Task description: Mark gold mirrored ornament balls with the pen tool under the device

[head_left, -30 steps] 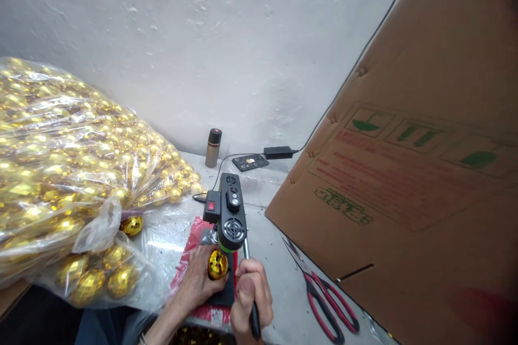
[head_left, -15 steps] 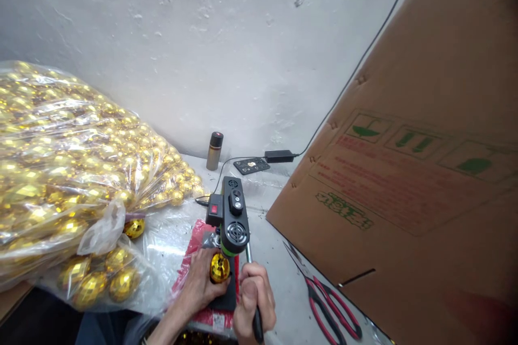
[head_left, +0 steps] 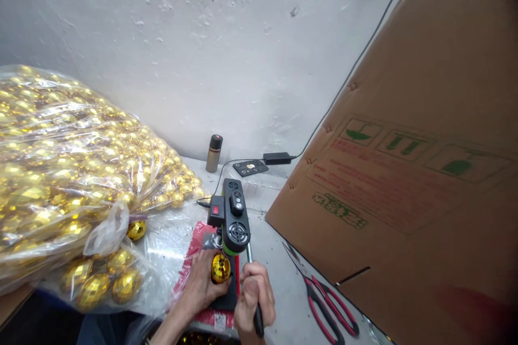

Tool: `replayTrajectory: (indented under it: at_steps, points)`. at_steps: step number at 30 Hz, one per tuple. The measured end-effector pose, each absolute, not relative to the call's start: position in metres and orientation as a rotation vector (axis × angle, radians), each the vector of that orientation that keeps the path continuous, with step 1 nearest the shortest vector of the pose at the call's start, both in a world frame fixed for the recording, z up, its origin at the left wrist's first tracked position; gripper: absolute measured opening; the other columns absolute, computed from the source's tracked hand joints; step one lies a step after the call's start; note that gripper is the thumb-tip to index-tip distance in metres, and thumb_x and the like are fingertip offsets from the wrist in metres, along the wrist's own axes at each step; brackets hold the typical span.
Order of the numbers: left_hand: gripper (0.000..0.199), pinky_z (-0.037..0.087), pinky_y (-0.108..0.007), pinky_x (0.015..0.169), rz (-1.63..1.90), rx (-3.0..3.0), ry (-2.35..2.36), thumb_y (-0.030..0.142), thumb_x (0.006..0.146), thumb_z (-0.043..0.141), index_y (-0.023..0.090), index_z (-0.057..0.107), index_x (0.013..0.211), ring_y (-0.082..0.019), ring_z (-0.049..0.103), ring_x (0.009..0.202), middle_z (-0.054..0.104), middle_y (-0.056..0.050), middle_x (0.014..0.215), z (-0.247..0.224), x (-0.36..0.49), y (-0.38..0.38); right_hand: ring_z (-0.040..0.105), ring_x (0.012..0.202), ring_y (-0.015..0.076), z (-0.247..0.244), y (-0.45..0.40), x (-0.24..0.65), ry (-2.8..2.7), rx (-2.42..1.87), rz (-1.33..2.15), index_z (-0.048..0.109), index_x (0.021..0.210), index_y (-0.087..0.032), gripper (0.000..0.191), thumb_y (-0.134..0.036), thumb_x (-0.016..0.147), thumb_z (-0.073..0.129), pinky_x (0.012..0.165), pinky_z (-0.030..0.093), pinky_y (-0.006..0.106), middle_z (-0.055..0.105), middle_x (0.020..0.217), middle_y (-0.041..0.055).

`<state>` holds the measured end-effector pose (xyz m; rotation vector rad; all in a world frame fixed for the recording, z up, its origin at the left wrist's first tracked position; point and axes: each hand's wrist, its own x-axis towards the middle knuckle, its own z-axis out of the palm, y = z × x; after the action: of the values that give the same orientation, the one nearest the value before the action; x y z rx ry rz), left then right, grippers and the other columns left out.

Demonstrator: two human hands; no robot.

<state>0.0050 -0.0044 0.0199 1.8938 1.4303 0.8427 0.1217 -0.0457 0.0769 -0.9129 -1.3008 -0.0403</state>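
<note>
In the head view my left hand [head_left: 201,284] is closed around a shiny gold faceted ball [head_left: 220,268], thumb and fingers on its sides. The ball sits under the head of a small black bench drill press [head_left: 237,221], which has a red switch and a green ring; the tool tip is hidden. My right hand [head_left: 256,297] is wrapped round the lever handle [head_left: 258,321] on the machine's right, its black grip pointing toward me. Beneath the machine lies red plastic wrapping [head_left: 190,264].
A large clear bag of gold balls [head_left: 81,156] fills the left. A cardboard box [head_left: 404,145] leans in from the right, with red-handled scissors [head_left: 324,307] beside it. Behind the machine are a bottle [head_left: 214,153], a dark patterned phone-like slab [head_left: 250,167] and a power adapter [head_left: 277,158].
The view has shifted slightly. Both hands keep their grips, the left on the ball and the right on the lever, with little visible movement.
</note>
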Motion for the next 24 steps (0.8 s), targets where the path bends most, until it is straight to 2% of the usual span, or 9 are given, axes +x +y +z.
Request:
replayTrajectory:
  at_steps: [9,13,16,19,22,24]
  points:
    - [0.044,0.047,-0.048,0.093,0.844,1.895,1.434,0.034,0.068,0.076,0.021,0.069,0.110,-0.035,0.065,0.102,0.072,-0.010,0.104,0.018,0.005,-0.003,0.057,0.064,0.0133,0.059,-0.039,0.127,-1.433,-0.910,-0.245,0.050,0.078,-0.024,0.032,-0.020,0.106,0.036,0.076,0.051,0.032,0.057,0.073,-0.0032]
    - [0.044,0.048,-0.050,0.093,0.845,1.904,1.427,0.032,0.069,0.077,0.019,0.068,0.111,-0.035,0.065,0.103,0.072,-0.011,0.105,0.020,0.005,-0.001,0.056,0.061,0.0108,0.079,-0.043,0.131,-1.517,-0.854,-0.245,0.048,0.075,-0.023,0.033,-0.023,0.106,0.037,0.066,0.050,0.026,0.057,0.073,-0.0036]
    - [0.048,0.049,-0.052,0.096,0.871,1.926,1.407,0.031,0.072,0.076,0.018,0.067,0.117,-0.036,0.065,0.107,0.072,-0.013,0.112,0.016,0.005,-0.002,0.054,0.061,0.0105,0.121,-0.050,0.130,-1.448,-0.979,-0.085,0.050,0.079,-0.023,0.028,-0.015,0.104,0.039,0.055,0.043,0.022,0.054,0.073,-0.0027]
    - [0.058,0.050,-0.054,0.100,0.893,1.996,1.387,0.032,0.074,0.079,0.019,0.063,0.128,-0.037,0.065,0.114,0.071,-0.015,0.121,0.002,-0.001,-0.016,0.049,0.056,0.0100,0.162,-0.053,0.127,-1.396,-1.068,0.078,0.051,0.077,-0.022,0.028,-0.016,0.104,0.045,0.051,0.039,0.021,0.050,0.067,-0.0042]
    - [0.077,0.048,-0.057,0.105,0.916,2.167,1.324,0.049,0.070,0.086,0.023,0.058,0.137,-0.039,0.062,0.122,0.068,-0.015,0.132,-0.015,-0.017,-0.034,0.048,0.054,0.0098,0.174,-0.052,0.124,-1.369,-1.052,0.075,0.051,0.074,-0.022,0.031,-0.018,0.104,0.045,0.052,0.039,0.021,0.049,0.064,-0.0044]
    - [0.090,0.047,-0.057,0.107,0.957,2.250,1.344,0.062,0.069,0.084,0.024,0.053,0.144,-0.040,0.060,0.125,0.065,-0.017,0.140,-0.017,-0.035,-0.037,0.048,0.054,0.0100,0.167,-0.052,0.123,-1.357,-1.037,0.061,0.052,0.075,-0.022,0.030,-0.018,0.103,0.046,0.052,0.040,0.022,0.050,0.065,-0.0038]
